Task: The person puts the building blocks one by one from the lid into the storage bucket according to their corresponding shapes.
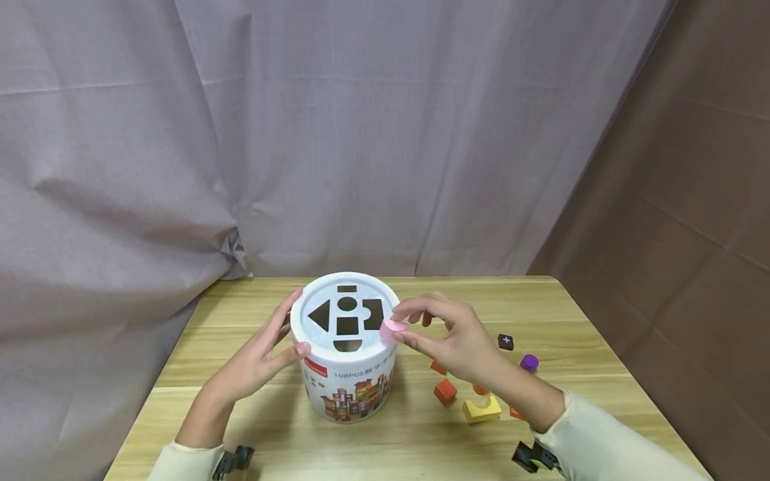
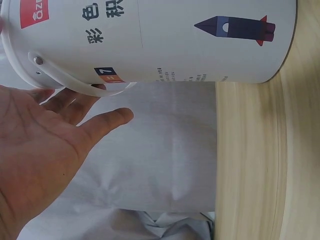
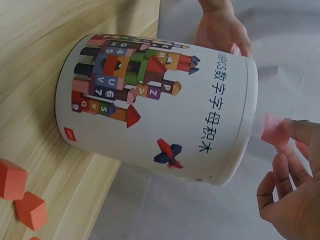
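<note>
A white toy-block bucket [image 1: 351,394] stands upright on the table, its lid [image 1: 319,337] cut with several shaped holes, among them a triangle, a circle and rectangles. My left hand [image 1: 259,361] rests against the bucket's left side, thumb at the front of the rim and the other fingers farther back. In the left wrist view one finger [image 2: 107,122] stretches out straight beside the bucket's handle [image 2: 75,82]. My right hand [image 1: 460,334] pinches a small pink block [image 3: 274,131] between thumb and fingertips. It is held at the right edge of the lid; its exact shape is unclear.
Right of the bucket, loose blocks lie on the wooden table [image 1: 198,334]: a yellow arch block [image 1: 481,410], a red block [image 1: 445,391], a dark tile with a plus sign [image 1: 505,342] and a purple cylinder [image 1: 529,363]. Grey curtain [image 1: 361,133] hangs behind.
</note>
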### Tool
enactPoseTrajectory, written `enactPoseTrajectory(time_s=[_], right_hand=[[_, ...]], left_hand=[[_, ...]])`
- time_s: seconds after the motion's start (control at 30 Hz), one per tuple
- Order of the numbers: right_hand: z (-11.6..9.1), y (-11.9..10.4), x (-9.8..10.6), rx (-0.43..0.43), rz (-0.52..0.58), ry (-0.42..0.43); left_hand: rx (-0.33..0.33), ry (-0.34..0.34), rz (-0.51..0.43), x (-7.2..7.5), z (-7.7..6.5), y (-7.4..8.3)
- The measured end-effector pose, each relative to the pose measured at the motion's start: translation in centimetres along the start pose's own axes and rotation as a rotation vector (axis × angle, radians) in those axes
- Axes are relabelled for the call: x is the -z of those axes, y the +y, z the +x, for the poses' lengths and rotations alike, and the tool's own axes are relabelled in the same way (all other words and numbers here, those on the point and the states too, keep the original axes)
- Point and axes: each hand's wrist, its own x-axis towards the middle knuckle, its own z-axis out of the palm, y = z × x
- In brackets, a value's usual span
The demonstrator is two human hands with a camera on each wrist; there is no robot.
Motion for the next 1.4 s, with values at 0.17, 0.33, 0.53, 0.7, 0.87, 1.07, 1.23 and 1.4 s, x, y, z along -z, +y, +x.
enactPoseTrajectory(time_s=[0.17, 0.33, 0.53, 0.7, 0.87, 1.07, 1.23, 1.4], right_hand=[[0.7, -0.4, -0.7, 0.014, 0.004, -0.024], [1.3, -0.6, -1.5, 0.032, 0.011, -0.039], [2.1, -0.9, -2.4, 0.029, 0.041, -0.063], [2.2, -1.0, -3.2, 0.034, 0.047, -0.069], [2.5, -1.0, -3.9, 0.044, 0.044, -0.075], [2.6, -0.9, -4.8, 0.017, 0.069, -0.093], [2.3, -0.7, -5.4, -0.006, 0.084, -0.103], [2.3, -0.7, -5.8, 0.012, 0.082, -0.100]], left_hand=[[0.003, 0.000, -0.012, -0.1, 0.1, 0.0], [0.011, 0.001, -0.012, -0.1, 0.0, 0.0], [0.007, 0.010, -0.005, 0.0, -0.2, 0.0], [0.003, 0.010, -0.002, -0.1, -0.1, 0.0], [0.014, 0.010, -0.002, -0.2, -0.1, 0.1], [0.011, 0.020, -0.005, -0.2, -0.1, 0.1], [0.027, 0.017, -0.007, -0.4, -0.1, 0.2], [0.031, 0.020, -0.021, -0.4, -0.2, 0.2]])
